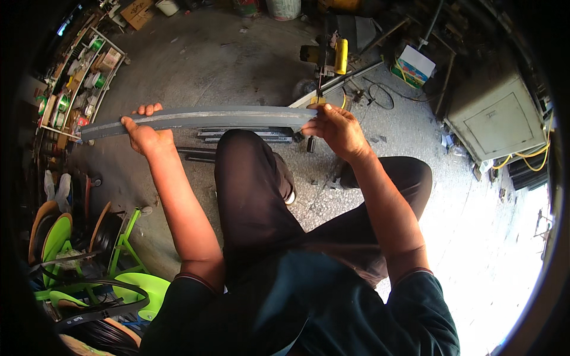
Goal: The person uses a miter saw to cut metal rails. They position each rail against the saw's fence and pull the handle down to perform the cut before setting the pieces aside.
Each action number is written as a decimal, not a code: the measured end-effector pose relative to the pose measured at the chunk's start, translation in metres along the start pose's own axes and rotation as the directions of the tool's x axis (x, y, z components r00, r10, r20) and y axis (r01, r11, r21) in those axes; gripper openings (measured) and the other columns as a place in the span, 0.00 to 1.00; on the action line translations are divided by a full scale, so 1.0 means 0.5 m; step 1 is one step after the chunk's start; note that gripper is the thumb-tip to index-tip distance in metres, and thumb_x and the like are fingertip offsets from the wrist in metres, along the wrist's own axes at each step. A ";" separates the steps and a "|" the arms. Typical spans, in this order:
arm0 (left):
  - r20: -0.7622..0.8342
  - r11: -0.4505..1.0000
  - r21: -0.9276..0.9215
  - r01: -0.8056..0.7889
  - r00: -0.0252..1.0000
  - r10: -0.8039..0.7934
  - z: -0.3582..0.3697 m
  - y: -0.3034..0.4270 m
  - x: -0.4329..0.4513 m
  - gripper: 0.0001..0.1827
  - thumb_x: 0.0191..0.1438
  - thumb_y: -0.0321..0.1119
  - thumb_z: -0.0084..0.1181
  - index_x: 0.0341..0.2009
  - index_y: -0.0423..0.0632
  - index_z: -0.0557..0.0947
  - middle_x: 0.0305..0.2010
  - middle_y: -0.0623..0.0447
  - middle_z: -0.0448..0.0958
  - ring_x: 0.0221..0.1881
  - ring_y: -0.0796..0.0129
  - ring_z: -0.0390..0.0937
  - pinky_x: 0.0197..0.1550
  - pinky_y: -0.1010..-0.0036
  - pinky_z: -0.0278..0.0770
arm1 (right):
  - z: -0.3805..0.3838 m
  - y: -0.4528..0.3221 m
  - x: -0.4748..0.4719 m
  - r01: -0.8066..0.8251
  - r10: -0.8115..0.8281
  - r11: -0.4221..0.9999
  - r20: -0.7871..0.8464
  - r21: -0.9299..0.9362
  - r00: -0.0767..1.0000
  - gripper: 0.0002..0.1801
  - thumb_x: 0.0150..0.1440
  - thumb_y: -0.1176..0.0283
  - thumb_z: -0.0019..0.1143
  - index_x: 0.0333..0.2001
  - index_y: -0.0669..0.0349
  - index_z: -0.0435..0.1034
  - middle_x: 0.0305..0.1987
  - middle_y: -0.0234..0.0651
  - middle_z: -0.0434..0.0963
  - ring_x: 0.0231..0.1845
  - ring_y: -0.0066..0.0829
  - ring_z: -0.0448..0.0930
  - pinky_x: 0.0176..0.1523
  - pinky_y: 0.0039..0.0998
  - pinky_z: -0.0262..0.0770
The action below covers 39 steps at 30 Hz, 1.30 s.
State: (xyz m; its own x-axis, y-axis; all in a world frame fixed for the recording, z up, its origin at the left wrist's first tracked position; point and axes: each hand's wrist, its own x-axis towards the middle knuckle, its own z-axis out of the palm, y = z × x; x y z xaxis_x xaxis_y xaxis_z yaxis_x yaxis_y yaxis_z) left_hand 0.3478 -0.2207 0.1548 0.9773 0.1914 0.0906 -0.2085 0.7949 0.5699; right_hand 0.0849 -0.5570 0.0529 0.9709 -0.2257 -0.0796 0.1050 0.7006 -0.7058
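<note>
A long grey profile strip [231, 116] with a pale line along its length spans the space between my hands, above my knee. My left hand [149, 132] grips it toward its left end, thumb on the near side and fingers over the far edge. At the strip's right end my right hand [337, 129] holds it between thumb and fingers. Below it on the floor lie dark profile pieces [249, 136] that bear writing, partly hidden by my knee. A small black cylindrical object [311, 144] is on the floor near my right hand.
Ahead stands a cutting machine with a yellow part [341, 56], a metal rail [343, 82] beside it. A grey metal cabinet [496, 118] is at right. Shelves of spools [84, 80] stand at left, green reels [58, 238] below them. A colourful box [413, 66] sits at back right.
</note>
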 end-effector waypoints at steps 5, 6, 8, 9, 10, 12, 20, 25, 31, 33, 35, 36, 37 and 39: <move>0.009 1.000 0.002 0.029 1.000 -0.029 -0.013 0.003 0.013 0.26 0.77 0.54 0.32 0.35 0.46 0.65 0.32 0.50 0.68 0.30 0.63 0.65 0.38 0.60 0.72 | 0.008 -0.002 -0.006 0.003 -0.003 1.000 0.033 0.002 0.999 0.23 0.74 0.63 0.47 0.59 0.76 0.69 0.43 0.54 0.84 0.46 0.44 0.87 0.57 0.39 0.84; 0.007 0.999 0.008 0.031 0.999 -0.031 -0.014 0.003 0.015 0.26 0.77 0.55 0.32 0.34 0.46 0.65 0.32 0.50 0.67 0.30 0.63 0.65 0.37 0.61 0.72 | 0.009 -0.002 -0.006 0.002 -0.002 1.000 0.033 0.000 0.999 0.23 0.74 0.63 0.47 0.59 0.76 0.69 0.43 0.55 0.84 0.46 0.44 0.87 0.57 0.39 0.84; 0.001 0.999 0.020 0.036 0.999 -0.036 -0.016 0.000 0.019 0.27 0.77 0.55 0.31 0.34 0.46 0.65 0.31 0.50 0.67 0.30 0.63 0.64 0.37 0.61 0.72 | 0.008 0.000 -0.007 0.001 -0.001 1.000 0.030 -0.003 1.000 0.23 0.74 0.63 0.48 0.59 0.76 0.69 0.43 0.55 0.84 0.46 0.44 0.87 0.57 0.39 0.84; 0.002 0.999 0.021 0.037 0.999 -0.037 -0.015 0.001 0.020 0.27 0.77 0.55 0.31 0.34 0.46 0.65 0.31 0.50 0.67 0.30 0.64 0.64 0.36 0.62 0.72 | 0.007 -0.001 -0.007 0.001 0.000 1.000 0.030 -0.006 1.000 0.24 0.73 0.63 0.48 0.59 0.76 0.69 0.43 0.55 0.84 0.46 0.44 0.87 0.57 0.39 0.84; 0.003 0.999 0.023 0.039 0.999 -0.039 -0.015 0.000 0.022 0.27 0.77 0.55 0.32 0.34 0.47 0.65 0.31 0.50 0.67 0.30 0.64 0.64 0.36 0.62 0.72 | 0.006 -0.001 -0.006 0.002 -0.001 1.000 0.041 -0.012 0.999 0.23 0.74 0.63 0.47 0.59 0.74 0.70 0.44 0.54 0.84 0.47 0.44 0.87 0.57 0.40 0.84; -0.005 0.999 0.021 0.042 0.999 -0.042 -0.014 -0.002 0.022 0.26 0.77 0.55 0.32 0.34 0.47 0.65 0.31 0.50 0.67 0.29 0.64 0.64 0.36 0.63 0.71 | 0.001 -0.001 -0.004 0.004 -0.002 1.000 0.061 -0.026 0.998 0.21 0.75 0.63 0.46 0.58 0.71 0.72 0.46 0.53 0.84 0.49 0.44 0.87 0.58 0.42 0.83; -0.039 0.990 0.111 -0.083 0.995 0.088 0.017 0.001 0.014 0.23 0.77 0.53 0.36 0.37 0.46 0.65 0.31 0.49 0.68 0.29 0.63 0.67 0.37 0.60 0.74 | -0.008 -0.004 -0.001 0.032 -0.070 0.967 -0.143 -0.254 0.987 0.24 0.74 0.58 0.48 0.59 0.71 0.71 0.52 0.49 0.83 0.48 0.43 0.87 0.58 0.40 0.83; 0.239 0.800 0.401 -0.447 0.894 0.380 0.115 0.036 -0.003 0.19 0.75 0.47 0.44 0.39 0.43 0.68 0.30 0.48 0.72 0.29 0.62 0.72 0.39 0.60 0.76 | -0.050 -0.032 -0.002 -0.007 -0.161 0.920 -0.395 -0.392 0.905 0.22 0.73 0.57 0.50 0.50 0.69 0.76 0.43 0.44 0.85 0.42 0.37 0.87 0.48 0.35 0.85; 0.638 0.228 0.750 -0.621 0.770 -0.003 0.151 -0.070 -0.075 0.16 0.70 0.45 0.56 0.42 0.44 0.75 0.29 0.52 0.76 0.29 0.67 0.74 0.36 0.64 0.76 | 0.123 -0.067 -0.005 0.180 -0.333 0.718 -0.104 -0.672 0.937 0.30 0.67 0.53 0.62 0.59 0.70 0.71 0.49 0.44 0.83 0.45 0.28 0.84 0.50 0.30 0.82; 0.808 0.008 0.578 -0.816 0.571 -0.143 0.147 -0.129 -0.119 0.19 0.66 0.47 0.61 0.45 0.43 0.76 0.35 0.39 0.81 0.37 0.44 0.83 0.38 0.57 0.79 | 0.167 -0.047 0.021 0.312 -0.437 0.586 0.032 -0.748 0.899 0.37 0.64 0.51 0.66 0.65 0.70 0.67 0.53 0.46 0.82 0.45 0.32 0.83 0.51 0.36 0.82; 0.864 -0.015 0.430 -0.903 0.416 -0.283 0.147 -0.170 -0.162 0.15 0.62 0.38 0.66 0.45 0.44 0.77 0.39 0.39 0.83 0.40 0.41 0.83 0.37 0.54 0.80 | 0.208 -0.045 0.040 0.275 -0.436 0.578 -0.006 -0.769 0.900 0.35 0.64 0.52 0.67 0.61 0.71 0.69 0.49 0.46 0.83 0.43 0.28 0.82 0.47 0.33 0.81; 0.904 0.040 0.334 -0.942 0.308 -0.297 0.142 -0.191 -0.175 0.16 0.56 0.32 0.69 0.44 0.44 0.77 0.39 0.39 0.83 0.39 0.41 0.83 0.38 0.53 0.80 | 0.215 -0.048 0.050 0.261 -0.407 0.653 -0.038 -0.711 0.913 0.34 0.64 0.51 0.67 0.58 0.72 0.71 0.46 0.45 0.83 0.41 0.28 0.82 0.45 0.32 0.81; 0.887 0.037 0.302 -0.952 0.267 -0.376 0.129 -0.207 -0.180 0.18 0.52 0.28 0.71 0.44 0.43 0.76 0.39 0.41 0.82 0.40 0.42 0.83 0.40 0.54 0.80 | 0.223 -0.051 0.060 0.248 -0.374 0.724 -0.064 -0.644 0.925 0.32 0.63 0.51 0.67 0.55 0.72 0.72 0.44 0.44 0.83 0.39 0.27 0.82 0.43 0.32 0.80; 0.870 0.074 0.255 -0.964 0.195 -0.452 0.118 -0.223 -0.188 0.21 0.50 0.28 0.71 0.46 0.43 0.76 0.41 0.42 0.81 0.42 0.43 0.82 0.42 0.55 0.80 | 0.229 -0.047 0.078 0.216 -0.335 0.848 -0.175 -0.485 0.926 0.26 0.64 0.53 0.65 0.42 0.71 0.75 0.33 0.39 0.82 0.30 0.25 0.81 0.34 0.28 0.76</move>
State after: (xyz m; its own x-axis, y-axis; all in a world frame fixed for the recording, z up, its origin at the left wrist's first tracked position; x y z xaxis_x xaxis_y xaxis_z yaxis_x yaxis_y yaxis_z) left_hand 0.2814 -0.3612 0.1312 0.3174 -0.8233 0.4705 -0.9483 -0.2725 0.1629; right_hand 0.1451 -0.5048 0.1471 0.8261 -0.5621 0.0401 0.1942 0.2171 -0.9566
